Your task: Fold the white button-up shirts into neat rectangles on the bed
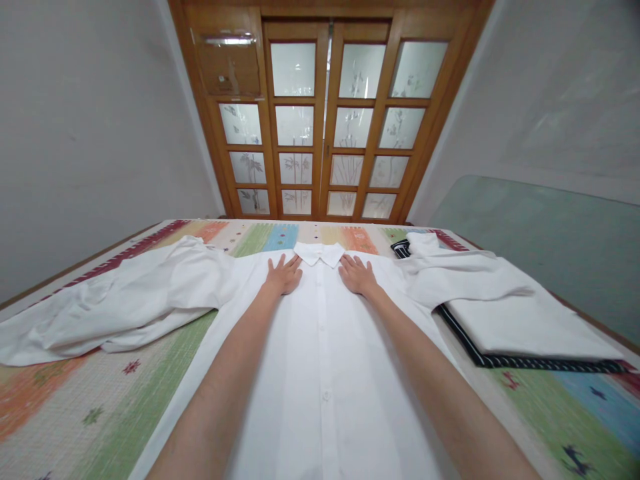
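Observation:
A white button-up shirt (pixel 306 373) lies spread out, front up, with its collar (pixel 319 253) at the far end and its button placket running down the middle. My left hand (pixel 284 275) rests flat on the shirt just left of the collar, fingers spread. On the other side of the collar, my right hand (pixel 357 275) also lies flat on the fabric with its fingers apart. The left sleeve (pixel 145 287) stretches out to the left in loose wrinkles. To the right, the other sleeve (pixel 465 277) reaches over a folded stack.
Folded white cloth (pixel 535 327) lies on black striped cloth (pixel 500 360) at the right. Underneath everything is a multicoloured patterned bed cover (pixel 125 393). A pale green headboard-like panel (pixel 540 233) stands at the right wall, and wooden doors with glass panes (pixel 323 127) rise beyond the far edge.

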Action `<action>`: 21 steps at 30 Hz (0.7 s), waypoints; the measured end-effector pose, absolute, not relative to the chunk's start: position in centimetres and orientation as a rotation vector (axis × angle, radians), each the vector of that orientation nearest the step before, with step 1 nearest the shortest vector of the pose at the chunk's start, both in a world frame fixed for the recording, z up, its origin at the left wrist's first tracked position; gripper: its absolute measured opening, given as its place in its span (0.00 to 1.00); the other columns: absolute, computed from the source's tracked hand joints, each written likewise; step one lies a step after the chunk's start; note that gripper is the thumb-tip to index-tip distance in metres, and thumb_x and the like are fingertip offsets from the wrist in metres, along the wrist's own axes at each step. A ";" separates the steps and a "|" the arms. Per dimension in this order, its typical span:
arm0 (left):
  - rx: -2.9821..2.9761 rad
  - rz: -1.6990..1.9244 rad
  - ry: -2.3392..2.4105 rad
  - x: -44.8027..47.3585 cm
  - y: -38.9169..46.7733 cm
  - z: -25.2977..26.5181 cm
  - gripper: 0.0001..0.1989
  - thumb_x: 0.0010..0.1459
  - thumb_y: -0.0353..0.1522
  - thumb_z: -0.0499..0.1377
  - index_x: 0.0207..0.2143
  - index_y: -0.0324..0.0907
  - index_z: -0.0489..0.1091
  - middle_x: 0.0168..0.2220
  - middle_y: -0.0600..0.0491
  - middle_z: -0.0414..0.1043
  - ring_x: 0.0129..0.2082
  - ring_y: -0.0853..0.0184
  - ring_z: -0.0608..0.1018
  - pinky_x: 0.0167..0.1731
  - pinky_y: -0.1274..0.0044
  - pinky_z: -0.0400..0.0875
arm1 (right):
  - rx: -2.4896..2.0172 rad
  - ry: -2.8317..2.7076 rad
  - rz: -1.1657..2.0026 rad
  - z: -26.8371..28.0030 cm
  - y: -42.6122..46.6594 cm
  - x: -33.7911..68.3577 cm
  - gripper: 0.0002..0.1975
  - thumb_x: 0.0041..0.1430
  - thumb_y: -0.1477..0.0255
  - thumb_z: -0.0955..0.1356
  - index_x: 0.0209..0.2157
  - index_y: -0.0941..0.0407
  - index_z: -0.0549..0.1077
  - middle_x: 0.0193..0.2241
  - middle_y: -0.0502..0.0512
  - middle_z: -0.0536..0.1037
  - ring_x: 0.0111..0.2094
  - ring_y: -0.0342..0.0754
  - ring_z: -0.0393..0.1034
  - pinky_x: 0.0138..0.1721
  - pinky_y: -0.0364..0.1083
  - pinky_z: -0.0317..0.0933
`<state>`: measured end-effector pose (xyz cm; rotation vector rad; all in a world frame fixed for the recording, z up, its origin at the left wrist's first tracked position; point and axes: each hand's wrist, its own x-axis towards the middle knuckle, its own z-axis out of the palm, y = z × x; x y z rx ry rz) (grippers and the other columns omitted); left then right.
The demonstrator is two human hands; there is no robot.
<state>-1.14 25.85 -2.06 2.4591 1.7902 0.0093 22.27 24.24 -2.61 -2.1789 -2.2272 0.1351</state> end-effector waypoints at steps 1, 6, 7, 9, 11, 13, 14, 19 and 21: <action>2.462 0.010 1.788 -1.2 25.9 -2.1 0.30 0.66 0.39 0.34 0.70 0.49 0.37 0.70 0.59 0.38 0.70 0.53 0.42 0.63 0.47 0.36 | -2.193 -2.215 0.139 -2.7 24.4 22.2 0.29 0.68 0.63 0.46 0.69 0.51 0.46 0.70 0.48 0.42 0.69 0.55 0.36 0.64 0.65 0.35; 2.442 0.033 1.802 -1.1 26.1 -1.9 0.30 0.66 0.42 0.33 0.69 0.51 0.41 0.70 0.59 0.39 0.69 0.54 0.45 0.64 0.50 0.37 | -2.247 -2.150 0.164 -2.7 24.9 21.5 0.30 0.68 0.63 0.46 0.69 0.52 0.45 0.70 0.50 0.42 0.69 0.56 0.34 0.64 0.66 0.33; 2.434 0.038 1.810 -1.1 26.1 -1.9 0.30 0.66 0.42 0.33 0.69 0.51 0.42 0.70 0.59 0.39 0.69 0.54 0.45 0.64 0.51 0.37 | -2.254 -2.130 0.163 -2.6 25.0 21.4 0.30 0.68 0.63 0.46 0.69 0.52 0.46 0.70 0.50 0.42 0.69 0.56 0.35 0.64 0.66 0.33; 2.428 0.048 1.826 -1.0 26.1 -1.8 0.30 0.66 0.43 0.33 0.69 0.51 0.43 0.71 0.59 0.39 0.69 0.54 0.46 0.64 0.52 0.38 | -2.263 -2.095 0.151 -2.5 25.0 21.1 0.30 0.67 0.64 0.46 0.69 0.53 0.46 0.70 0.51 0.42 0.69 0.57 0.35 0.64 0.66 0.34; 2.427 0.052 1.840 -0.9 26.2 -1.8 0.30 0.66 0.43 0.33 0.69 0.51 0.43 0.71 0.59 0.39 0.69 0.54 0.46 0.64 0.52 0.40 | -2.262 -2.078 0.134 -2.4 25.1 20.9 0.30 0.67 0.63 0.46 0.69 0.54 0.47 0.70 0.53 0.43 0.69 0.58 0.36 0.63 0.67 0.35; 2.427 0.050 1.850 -0.9 26.3 -1.8 0.30 0.66 0.43 0.33 0.69 0.51 0.43 0.71 0.58 0.39 0.69 0.54 0.46 0.64 0.51 0.40 | -2.260 -2.070 0.136 -2.4 25.2 20.9 0.31 0.67 0.63 0.46 0.69 0.54 0.46 0.70 0.53 0.43 0.69 0.59 0.35 0.63 0.67 0.35; 2.426 0.047 1.853 -0.9 26.3 -1.9 0.30 0.66 0.43 0.33 0.69 0.51 0.43 0.71 0.58 0.39 0.69 0.54 0.46 0.64 0.51 0.40 | -2.262 -2.068 0.143 -2.5 25.3 20.9 0.31 0.67 0.62 0.46 0.69 0.53 0.45 0.70 0.53 0.42 0.69 0.59 0.35 0.63 0.67 0.34; 2.417 0.062 1.869 -0.8 26.6 -2.2 0.30 0.66 0.44 0.34 0.69 0.51 0.43 0.70 0.58 0.40 0.69 0.55 0.45 0.64 0.52 0.40 | -2.256 -2.034 0.139 -2.6 25.2 21.0 0.32 0.67 0.62 0.47 0.69 0.55 0.45 0.70 0.53 0.43 0.69 0.57 0.36 0.64 0.65 0.33; 2.412 0.072 1.871 -0.9 26.8 -2.3 0.31 0.66 0.45 0.34 0.69 0.50 0.43 0.70 0.58 0.40 0.69 0.56 0.46 0.65 0.53 0.39 | -2.259 -2.022 0.141 -2.6 25.0 21.1 0.32 0.66 0.61 0.47 0.69 0.57 0.46 0.70 0.53 0.44 0.69 0.56 0.36 0.65 0.63 0.33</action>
